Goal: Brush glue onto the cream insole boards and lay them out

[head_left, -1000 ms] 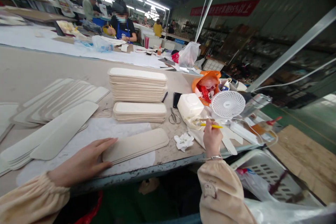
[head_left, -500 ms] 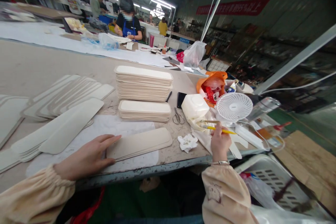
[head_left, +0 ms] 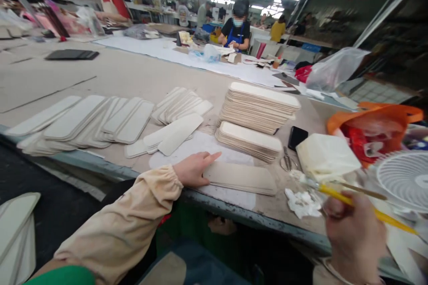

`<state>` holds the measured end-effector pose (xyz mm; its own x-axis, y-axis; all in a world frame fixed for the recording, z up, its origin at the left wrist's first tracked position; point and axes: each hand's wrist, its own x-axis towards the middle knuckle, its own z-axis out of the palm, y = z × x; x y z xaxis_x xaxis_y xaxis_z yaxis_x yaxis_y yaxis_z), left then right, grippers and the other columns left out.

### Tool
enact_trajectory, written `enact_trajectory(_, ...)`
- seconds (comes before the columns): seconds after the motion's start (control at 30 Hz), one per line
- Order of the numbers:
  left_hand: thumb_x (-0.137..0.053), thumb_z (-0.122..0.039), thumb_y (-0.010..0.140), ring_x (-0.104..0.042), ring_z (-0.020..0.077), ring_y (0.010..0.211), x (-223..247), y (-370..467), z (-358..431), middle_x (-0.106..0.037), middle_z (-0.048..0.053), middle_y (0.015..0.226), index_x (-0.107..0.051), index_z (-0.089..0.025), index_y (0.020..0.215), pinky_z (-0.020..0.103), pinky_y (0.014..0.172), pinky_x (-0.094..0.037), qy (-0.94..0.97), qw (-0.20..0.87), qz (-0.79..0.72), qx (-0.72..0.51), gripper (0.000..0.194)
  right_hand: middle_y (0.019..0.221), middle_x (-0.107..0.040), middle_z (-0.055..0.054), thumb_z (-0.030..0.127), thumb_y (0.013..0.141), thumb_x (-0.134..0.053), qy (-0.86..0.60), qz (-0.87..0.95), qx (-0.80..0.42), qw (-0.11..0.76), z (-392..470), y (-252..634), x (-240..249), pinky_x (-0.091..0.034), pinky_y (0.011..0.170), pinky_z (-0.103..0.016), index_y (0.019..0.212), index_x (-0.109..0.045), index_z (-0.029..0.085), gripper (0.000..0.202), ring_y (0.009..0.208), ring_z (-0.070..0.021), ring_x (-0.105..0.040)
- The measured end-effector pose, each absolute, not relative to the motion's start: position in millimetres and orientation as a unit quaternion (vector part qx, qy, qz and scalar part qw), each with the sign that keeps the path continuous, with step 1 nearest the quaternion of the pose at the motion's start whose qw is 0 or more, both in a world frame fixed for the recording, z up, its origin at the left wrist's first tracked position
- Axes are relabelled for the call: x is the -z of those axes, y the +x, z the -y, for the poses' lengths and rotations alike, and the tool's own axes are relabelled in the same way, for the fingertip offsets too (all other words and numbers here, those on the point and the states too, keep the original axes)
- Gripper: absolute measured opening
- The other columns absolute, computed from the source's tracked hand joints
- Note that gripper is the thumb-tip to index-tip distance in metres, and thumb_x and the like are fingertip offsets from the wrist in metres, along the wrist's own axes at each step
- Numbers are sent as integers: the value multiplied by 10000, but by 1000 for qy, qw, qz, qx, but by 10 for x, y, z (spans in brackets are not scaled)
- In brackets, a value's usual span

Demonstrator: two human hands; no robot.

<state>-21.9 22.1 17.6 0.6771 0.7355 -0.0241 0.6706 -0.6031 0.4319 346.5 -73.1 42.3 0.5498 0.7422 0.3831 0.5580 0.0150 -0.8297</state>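
My left hand [head_left: 194,169] rests at the left end of a small stack of long, round-cornered beige panels [head_left: 242,177], index finger and thumb apart along its edge. These panels lie on a white sheet [head_left: 230,144] near the table edge. In my right hand [head_left: 356,231] is a yellow-handled brush [head_left: 329,190], its tip pointing left above crumpled white tissue [head_left: 302,202]. A brown flat stick [head_left: 364,191] lies behind the brush. Behind the panels stand a short pile [head_left: 249,140] and a taller pile [head_left: 259,107] of similar pieces.
Fanned panels [head_left: 76,120] cover the table's left side. Scissors [head_left: 286,159], a dark phone [head_left: 297,137], a whitish plastic container [head_left: 326,153], an orange bag [head_left: 347,120] and a white fan [head_left: 404,178] crowd the right. A masked co-worker [head_left: 236,31] works across the table.
The view has swung left, bringing more fanned panels and another person in red into sight. My right hand has drawn nearer with the brush, away from the container. My left hand stays at the panels.
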Motion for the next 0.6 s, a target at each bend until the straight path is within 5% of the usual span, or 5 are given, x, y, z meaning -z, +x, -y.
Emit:
enact_trajectory(0.27,-637,-285,672,-556,297,1084,-104,-199,-205,-556,137,1192,-123,-178,1501,383,904,-429,897,187,-392,-87,982,550,-510,43,534,845,-554,-582,473,-395,531,428,2277,-223,-354,495,-261,882,-546,202,334,493,-129,-442)
enact_trajectory(0.6,-665,-317,670,-580,305,1045,-75,-195,-209,-588,157,1175,-41,-161,1507,388,859,-432,888,200,-399,-113,1055,563,-545,42,501,900,-506,-565,549,-431,440,274,1796,-114,-395,529,-253,804,-541,206,313,514,-128,-477)
